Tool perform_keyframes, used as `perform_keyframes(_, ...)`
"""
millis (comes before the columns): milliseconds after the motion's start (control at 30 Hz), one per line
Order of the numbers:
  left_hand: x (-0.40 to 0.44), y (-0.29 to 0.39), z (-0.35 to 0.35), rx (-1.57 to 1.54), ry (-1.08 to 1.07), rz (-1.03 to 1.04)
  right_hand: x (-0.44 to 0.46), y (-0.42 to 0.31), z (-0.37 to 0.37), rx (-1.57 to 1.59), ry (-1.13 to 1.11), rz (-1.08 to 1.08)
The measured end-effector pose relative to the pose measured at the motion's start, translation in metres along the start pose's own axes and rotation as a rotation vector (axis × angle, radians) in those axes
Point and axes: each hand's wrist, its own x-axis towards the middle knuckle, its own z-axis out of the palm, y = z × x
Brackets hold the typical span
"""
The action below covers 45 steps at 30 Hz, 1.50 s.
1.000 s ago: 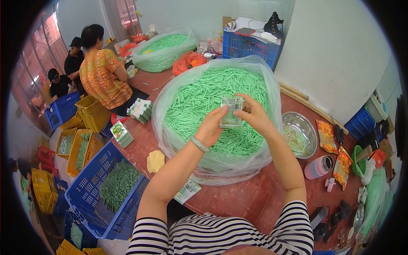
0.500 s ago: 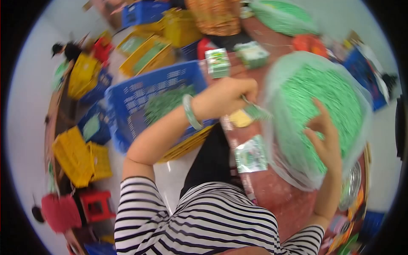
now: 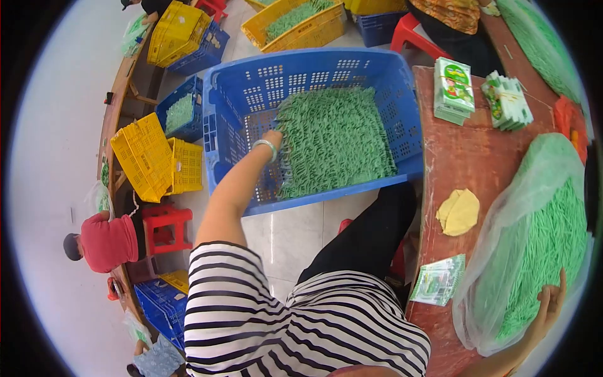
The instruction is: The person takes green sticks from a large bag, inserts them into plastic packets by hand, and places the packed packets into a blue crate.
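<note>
My left hand [image 3: 272, 137], with a pale bangle at the wrist, reaches into a blue plastic crate [image 3: 314, 56]. Its curled fingers meet the left edge of a layer of small green bundles [image 3: 336, 141]; the fingertips and anything between them are hidden. On the right, my right hand [image 3: 550, 305] rests over a clear plastic bag [image 3: 483, 283] full of thin green sticks [image 3: 546, 251]. Its index finger is stretched out and the others are loosely bent, with nothing visible held. Beside the bag lie yellow oval pieces [image 3: 458, 212] and a printed green-and-white packet [image 3: 438, 280].
Banded packet stacks [image 3: 453, 88] stand at the far end of the red table [image 3: 465, 154]. Yellow crates [image 3: 143, 157] and a red stool [image 3: 166, 226] are on the left. A co-worker in a red top [image 3: 113, 242] sits there; another person is at the far side.
My left hand has moved from above the table into the blue crate; the green bundle it held no longer shows apart. My view has turned toward the crate. My right hand stays at the bag.
</note>
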Motion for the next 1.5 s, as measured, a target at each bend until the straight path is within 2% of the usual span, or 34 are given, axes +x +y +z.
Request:
perform_keyframes(33, 0.002, -0.001, 0.015, -0.082, -0.05, -0.066, 0.003, -0.001, 0.001, -0.019, -0.002, 0.012)
perform_keyframes(167, -0.012, 0.0, 0.058, -0.254, -0.242, 0.03, 0.012, 0.0, 0.005, -0.01, -0.027, 0.044)
perform_keyframes(267, -0.019, 0.004, 0.051, -0.249, -0.544, 0.092, 0.018, -0.004, 0.014, -0.016, -0.009, 0.075)
perform_keyframes(467, -0.027, 0.018, 0.074, -0.535, -0.888, 0.189, 0.023, -0.001, 0.018, -0.045, -0.029, 0.069)
perform_keyframes(567, -0.032, 0.014, 0.079, -0.678, -1.083, 0.002, 0.021, 0.01, 0.015, -0.03, -0.078, 0.08)
perform_keyframes(667, -0.022, 0.004, 0.082, -0.641, -1.153, 0.171, 0.006, 0.002, 0.013, -0.026, -0.039, 0.119)
perform_keyframes(700, -0.017, 0.001, 0.076, -0.582, -1.176, 0.213, 0.002, -0.007, 0.018, 0.08, -0.011, 0.132)
perform_keyframes(767, -0.004, 0.01, 0.061, -0.415, -1.21, 0.283, -0.008, -0.007, 0.009, 0.034, -0.004, 0.145)
perform_keyframes(833, -0.003, 0.014, 0.048, -0.214, -1.214, 0.324, -0.024, 0.005, 0.0, 0.08, 0.048, 0.051)
perform_keyframes(967, -0.018, 0.021, 0.017, 0.205, -1.077, 0.434, -0.068, 0.035, -0.03, 0.205, 0.148, 0.152)
perform_keyframes(1067, -0.024, 0.032, -0.023, 0.392, -0.729, 0.463, -0.086, 0.057, -0.051, 0.121, 0.237, 0.209)
perform_keyframes(1100, -0.03, 0.036, -0.04, 0.366, -0.556, 0.419, -0.095, 0.067, -0.057, 0.078, 0.274, 0.22)
perform_keyframes(1200, -0.059, 0.06, -0.097, 0.017, -0.042, 0.271, -0.111, 0.093, -0.066, 0.041, 0.289, 0.244)
perform_keyframes(1300, -0.109, 0.115, -0.142, -0.284, 0.492, 0.63, -0.116, 0.113, -0.064, -0.003, 0.248, 0.114)
perform_keyframes(1367, -0.18, 0.184, -0.178, -0.555, 0.529, 0.78, -0.117, 0.125, -0.055, -0.059, 0.239, 0.045)
perform_keyframes(1400, -0.223, 0.219, -0.197, -0.685, 0.393, 0.793, -0.115, 0.128, -0.053, -0.093, 0.237, 0.004)
perform_keyframes(1500, -0.284, 0.288, -0.192, -0.781, 0.416, 1.073, -0.104, 0.13, -0.05, 0.006, 0.278, 0.22)
